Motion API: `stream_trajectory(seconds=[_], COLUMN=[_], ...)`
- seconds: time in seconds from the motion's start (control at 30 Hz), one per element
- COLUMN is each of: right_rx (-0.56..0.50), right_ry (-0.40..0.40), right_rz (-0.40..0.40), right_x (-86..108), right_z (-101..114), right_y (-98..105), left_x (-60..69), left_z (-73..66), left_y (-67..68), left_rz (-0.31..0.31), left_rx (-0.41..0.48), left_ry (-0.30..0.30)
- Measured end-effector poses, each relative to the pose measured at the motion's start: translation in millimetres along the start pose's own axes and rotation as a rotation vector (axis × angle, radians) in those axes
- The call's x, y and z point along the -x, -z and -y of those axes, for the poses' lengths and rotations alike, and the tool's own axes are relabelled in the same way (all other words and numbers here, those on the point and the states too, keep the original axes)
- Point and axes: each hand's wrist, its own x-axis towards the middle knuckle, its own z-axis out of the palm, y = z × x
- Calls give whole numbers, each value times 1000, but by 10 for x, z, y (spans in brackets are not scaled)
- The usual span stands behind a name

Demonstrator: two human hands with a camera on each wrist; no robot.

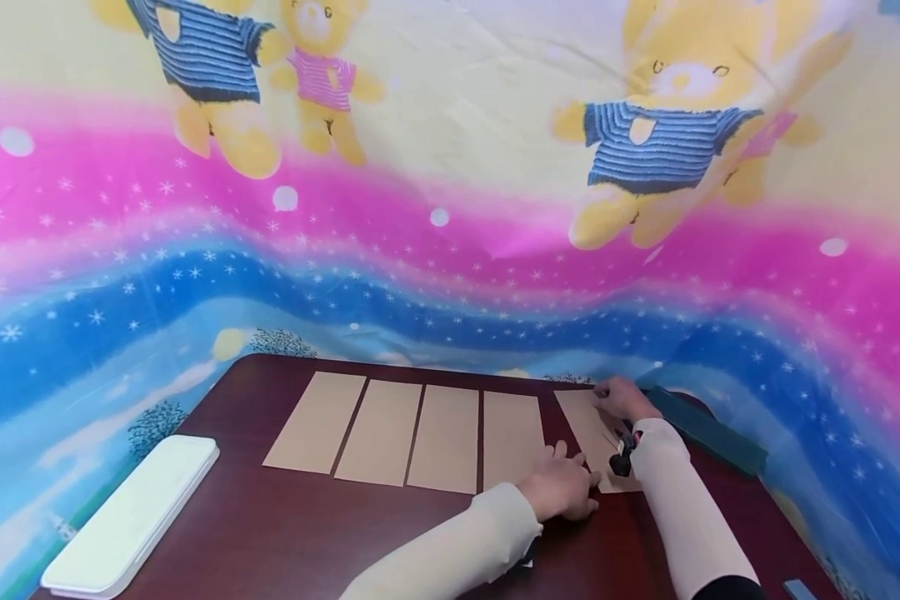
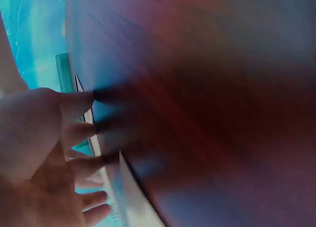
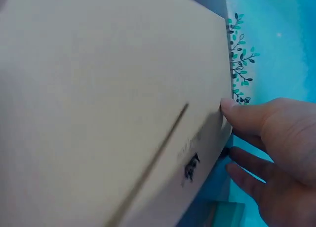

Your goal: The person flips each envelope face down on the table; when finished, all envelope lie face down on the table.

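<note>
At the right of the table, a tan cardboard-like rectangle point(image 1: 581, 421) lies at an angle. My right hand point(image 1: 626, 400) is at its far edge. In the right wrist view that hand point(image 3: 286, 143) pinches the rectangle's corner, thumb at the edge, other fingers beside and below it. A small black print and a thin dark line show on the rectangle's surface point(image 3: 123, 79). My left hand point(image 1: 562, 483) rests with spread fingers by the rectangle's near left edge. The left wrist view shows the left hand's fingers point(image 2: 81, 133) straight, their tips on the table.
Several matching tan rectangles point(image 1: 442, 437) lie side by side left of my hands. A white case point(image 1: 131, 517) lies at the table's left edge. Behind my right arm is a dark green strip point(image 1: 712, 429). A patterned cloth point(image 1: 450, 275) hangs around the dark red table point(image 1: 270, 533).
</note>
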Motion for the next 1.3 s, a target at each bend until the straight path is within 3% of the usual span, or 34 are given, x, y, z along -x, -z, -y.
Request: stream_trajectory(seconds=[0.23, 0.47, 0.63, 0.97, 1.3], right_rx=[-37, 5, -6, -14, -129], right_ry=[58, 88, 89, 73, 39], right_rz=[-28, 41, 46, 58, 106], right_x=[17, 122, 180, 175, 114], right_z=[136, 168, 177, 139, -51], right_y=[77, 44, 23, 12, 48], left_x=[55, 191, 210, 126, 142], left_z=[142, 200, 235, 206, 199], left_y=[41, 18, -12, -22, 15], left_rz=[-99, -135, -163, -131, -131], left_rx=[-50, -68, -52, -3, -22], left_ry=[29, -31, -42, -39, -62])
